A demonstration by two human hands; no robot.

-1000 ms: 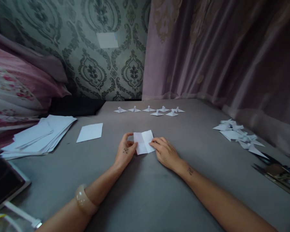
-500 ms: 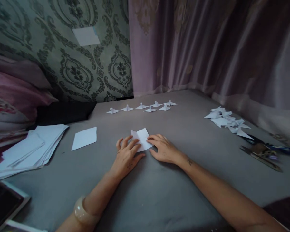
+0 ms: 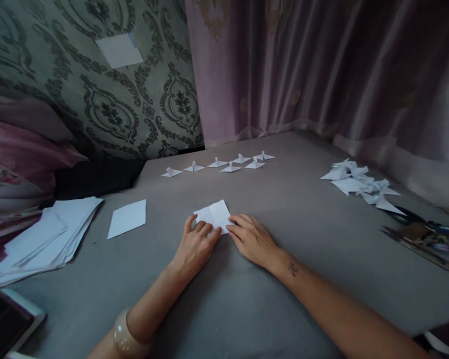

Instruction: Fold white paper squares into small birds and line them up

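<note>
A small white sheet of paper (image 3: 216, 212) with creases across it lies on the grey cloth in front of me, opened out flat. My left hand (image 3: 197, 242) is on its near left part, fingers bent and thumb tip at the near edge. At the right edge, my right hand (image 3: 251, 237) pinches the paper between thumb and fingers. Both hands hide parts of the near edge. Beyond them, several folded white paper figures (image 3: 231, 168) stand in two loose rows. Left of my hands lies a separate blank white sheet (image 3: 127, 218).
A stack of white paper (image 3: 56, 232) sits at the left, near a dark object with a pale edge (image 3: 11, 314). On the right are a pile of folded paper figures (image 3: 359, 182) and some tools (image 3: 419, 247). Curtains (image 3: 269, 75) and a patterned wall (image 3: 115, 109) border the back.
The left part of the paper, raised before, now lies flat. My left hand's fingers have drawn back and bent toward the near edge. My right hand stays at the right edge.
</note>
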